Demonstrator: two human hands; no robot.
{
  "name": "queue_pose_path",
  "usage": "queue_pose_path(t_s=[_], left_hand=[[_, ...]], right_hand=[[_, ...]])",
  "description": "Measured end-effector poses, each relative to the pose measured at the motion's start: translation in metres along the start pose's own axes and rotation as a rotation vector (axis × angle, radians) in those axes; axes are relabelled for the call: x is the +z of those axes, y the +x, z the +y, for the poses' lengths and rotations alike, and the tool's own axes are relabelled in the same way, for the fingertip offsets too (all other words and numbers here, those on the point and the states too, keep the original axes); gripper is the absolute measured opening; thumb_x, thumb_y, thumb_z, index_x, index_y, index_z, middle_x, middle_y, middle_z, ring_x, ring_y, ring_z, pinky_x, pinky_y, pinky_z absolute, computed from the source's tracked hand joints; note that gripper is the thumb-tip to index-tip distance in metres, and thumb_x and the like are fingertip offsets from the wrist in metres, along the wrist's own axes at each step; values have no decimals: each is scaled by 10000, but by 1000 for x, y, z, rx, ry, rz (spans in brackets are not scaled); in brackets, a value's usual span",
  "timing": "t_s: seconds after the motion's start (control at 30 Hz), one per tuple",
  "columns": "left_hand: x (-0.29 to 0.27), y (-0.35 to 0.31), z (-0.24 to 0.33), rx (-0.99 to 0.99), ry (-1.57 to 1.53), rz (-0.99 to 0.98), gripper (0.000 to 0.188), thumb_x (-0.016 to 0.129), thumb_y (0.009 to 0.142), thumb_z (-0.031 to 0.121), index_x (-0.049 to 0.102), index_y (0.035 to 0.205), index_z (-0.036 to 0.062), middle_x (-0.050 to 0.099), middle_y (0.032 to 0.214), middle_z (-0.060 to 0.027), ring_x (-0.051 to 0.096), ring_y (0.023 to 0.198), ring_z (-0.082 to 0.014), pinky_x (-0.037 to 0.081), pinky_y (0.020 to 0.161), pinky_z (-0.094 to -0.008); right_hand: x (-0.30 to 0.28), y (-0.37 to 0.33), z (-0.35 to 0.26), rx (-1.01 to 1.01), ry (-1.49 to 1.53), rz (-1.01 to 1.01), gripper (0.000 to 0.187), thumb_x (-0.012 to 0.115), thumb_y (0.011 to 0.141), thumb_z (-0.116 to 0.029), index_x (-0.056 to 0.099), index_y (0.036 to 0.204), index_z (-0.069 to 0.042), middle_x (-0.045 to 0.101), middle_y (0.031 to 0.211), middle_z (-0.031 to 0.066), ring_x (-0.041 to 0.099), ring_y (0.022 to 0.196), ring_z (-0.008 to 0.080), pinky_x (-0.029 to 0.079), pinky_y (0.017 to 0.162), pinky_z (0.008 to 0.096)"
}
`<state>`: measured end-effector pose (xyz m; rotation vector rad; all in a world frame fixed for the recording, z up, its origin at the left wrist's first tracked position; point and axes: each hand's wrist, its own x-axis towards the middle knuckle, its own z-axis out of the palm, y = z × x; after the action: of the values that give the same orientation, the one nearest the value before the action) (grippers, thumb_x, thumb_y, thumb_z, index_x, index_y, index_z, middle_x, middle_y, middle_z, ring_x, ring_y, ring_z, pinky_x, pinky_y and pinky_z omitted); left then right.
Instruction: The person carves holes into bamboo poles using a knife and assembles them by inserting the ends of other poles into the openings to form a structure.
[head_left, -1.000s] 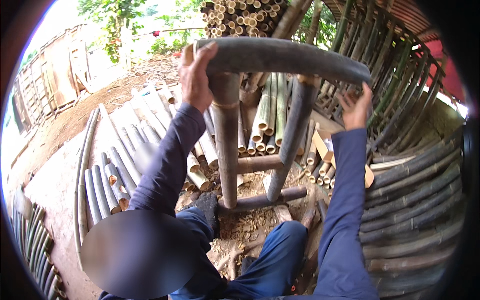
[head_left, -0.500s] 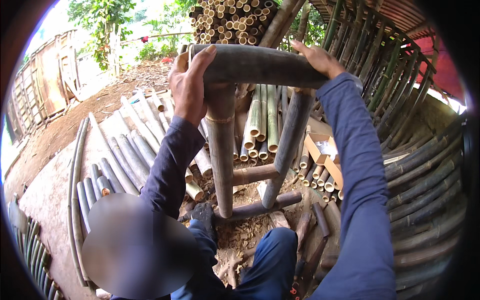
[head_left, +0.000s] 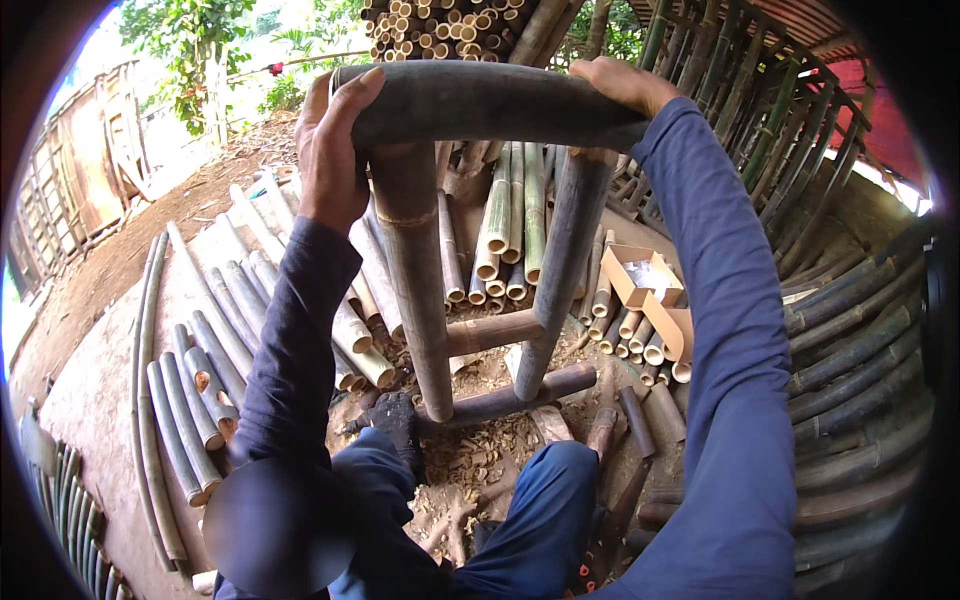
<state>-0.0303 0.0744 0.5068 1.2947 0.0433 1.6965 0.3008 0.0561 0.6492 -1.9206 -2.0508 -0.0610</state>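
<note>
Head view: at 12 o'clock, a dark bamboo bar (head_left: pixel 480 105) spans two bamboo legs (head_left: pixel 412 265); left hand (head_left: pixel 336 150) clamps its end at 11, right hand (head_left: pixel 630 86) lies over it at 1, finger closure unclear. Uneven pressure could twist the joints. No writing is legible.

2 hands (head_left: pixel 335 155), 1 thick top tube (head_left: pixel 480 106), 2 bamboo uprights (head_left: pixel 410 262), 1 crosspiece (head_left: pixel 492 332) between them, 1 dark pole (head_left: pixel 550 389) by their feet, 1 cardboard box (head_left: pixel 622 270), 2 long thin poles (head_left: pixel 143 400) at left.
</note>
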Motion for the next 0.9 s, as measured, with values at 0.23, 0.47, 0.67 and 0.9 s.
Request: queue_pose_path(t_s=[0.23,0.47,0.67,0.9], left_hand=[[12,-7,9,-68,-110,42,306,723,921,218,627,1156,47,681,1054,-97,712,953,-216,645,731,-396],[5,-4,3,-34,-96,48,310,725,899,203,631,1142,35,691,1052,-94,696,943,-202,595,814,-375],[7,-5,7,-46,-38,37,274,693,935,210,643,1154,53,689,1070,-81,699,971,-198,599,824,-370],[0,0,6,-6,12,89,259,712,929,209,687,1137,57,704,1048,-67,711,985,-207,571,872,-356]], right_hand=[[4,-18,-13,87,135,68,515,456,972,-396,742,1140,-2,746,1135,223,727,963,322,514,893,437],[3,-26,-16,26,48,112,518,460,966,-394,747,1087,20,742,1094,259,726,953,335,516,900,442],[0,-26,-5,-77,24,74,565,476,973,-464,729,1151,10,743,1104,253,727,965,331,513,920,456],[-99,11,-11,-75,93,106,569,493,1041,-443,727,1168,60,760,918,175,730,888,261,568,863,406]])
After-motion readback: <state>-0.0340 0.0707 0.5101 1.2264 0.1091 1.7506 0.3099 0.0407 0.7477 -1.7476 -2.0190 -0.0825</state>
